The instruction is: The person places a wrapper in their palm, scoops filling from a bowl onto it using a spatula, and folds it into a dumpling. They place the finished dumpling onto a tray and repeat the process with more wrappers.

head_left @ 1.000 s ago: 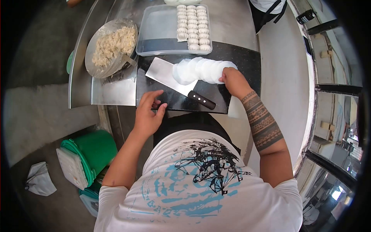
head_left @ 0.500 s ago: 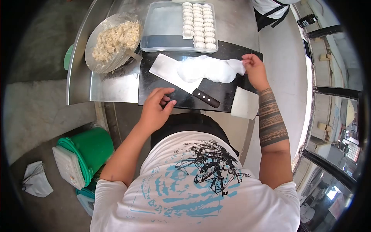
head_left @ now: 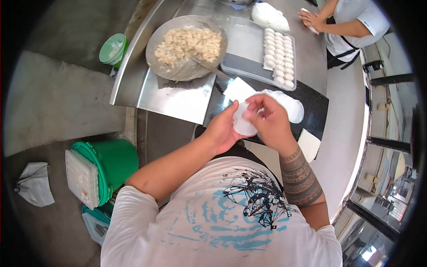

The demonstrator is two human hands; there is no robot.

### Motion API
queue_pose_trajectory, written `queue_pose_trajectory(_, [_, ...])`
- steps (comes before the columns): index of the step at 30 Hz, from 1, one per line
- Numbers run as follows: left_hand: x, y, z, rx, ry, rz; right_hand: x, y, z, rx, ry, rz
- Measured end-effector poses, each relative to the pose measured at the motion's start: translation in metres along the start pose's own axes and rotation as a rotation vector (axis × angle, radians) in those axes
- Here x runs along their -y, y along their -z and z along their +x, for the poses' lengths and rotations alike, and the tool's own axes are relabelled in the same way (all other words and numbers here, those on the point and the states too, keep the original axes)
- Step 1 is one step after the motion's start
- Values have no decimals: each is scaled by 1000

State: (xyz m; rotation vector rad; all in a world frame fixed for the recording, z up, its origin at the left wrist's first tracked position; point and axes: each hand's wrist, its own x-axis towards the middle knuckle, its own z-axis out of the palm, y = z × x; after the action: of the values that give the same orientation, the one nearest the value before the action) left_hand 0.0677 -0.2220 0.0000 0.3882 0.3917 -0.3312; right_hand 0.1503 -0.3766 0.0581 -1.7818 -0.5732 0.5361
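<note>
A thin round white dumpling wrapper (head_left: 243, 123) lies across the fingers of my left hand (head_left: 219, 130), held along its left edge. My right hand (head_left: 273, 121) bends over the wrapper's upper right, its fingertips pinched on it and slightly blurred. Just beyond the hands, a pile of overlapping wrappers (head_left: 291, 107) rests on the black board (head_left: 313, 100). The pale blade of a cleaver (head_left: 239, 90) shows beside them, while its handle is hidden behind my hands. Farther off stands a large bowl (head_left: 153, 57) of chunky pale filling (head_left: 189, 44) with a flat spatula (head_left: 212, 67) in it.
A clear plastic tray (head_left: 227, 66) holds rows of white dumplings (head_left: 279, 58) on its right side. Behind it sits a white bag (head_left: 270, 17). A folded white cloth (head_left: 308, 144) lies at the board's near right corner. A co-worker (head_left: 351, 31) stands at the far right.
My right hand has left the wrapper pile and come to the middle, beside my left hand. A single wrapper is now between them. The view has shifted, bringing the co-worker's hands in.
</note>
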Motion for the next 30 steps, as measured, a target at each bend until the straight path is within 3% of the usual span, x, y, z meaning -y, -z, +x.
queue_pose_trajectory(1, [-9, 1, -12, -47, -24, 27, 4, -9, 16, -58, 78, -76])
queue_pose_trajectory(2, [-18, 12, -23, -140, -29, 332, 8, -20, 32, -73, 191, -197])
queue_pose_trajectory(5, [-45, 31, -68, -44, -256, 1622, 13, -57, 87, -110, 567, -589])
queue_pose_trajectory(6, [-49, 51, -77, 76, -497, 1940, 12, -72, 103, -56, 532, -762])
queue_pose_trajectory(9, [-75, 53, -100, 200, -644, 1944, -15, -105, 146, 7, 323, -1079])
queue_pose_trajectory(13, [-143, 70, -126, -89, -1093, 1981, -4, -108, 171, 71, 174, -1319])
queue_pose_trajectory(15, [-163, 91, -129, -301, -938, 1323, 31, -93, 162, 117, 115, -1358])
queue_pose_trajectory(18, [-191, 121, -123, -451, -571, 542, 67, -70, 156, 134, 121, -1442])
queue_pose_trajectory(23, [-183, 148, -107, -393, -431, 436, 71, -54, 168, 142, 135, -1535])
queue_pose_trajectory(30, [-176, 155, -79, -388, -328, 396, 45, -45, 176, 293, 35, -1374])
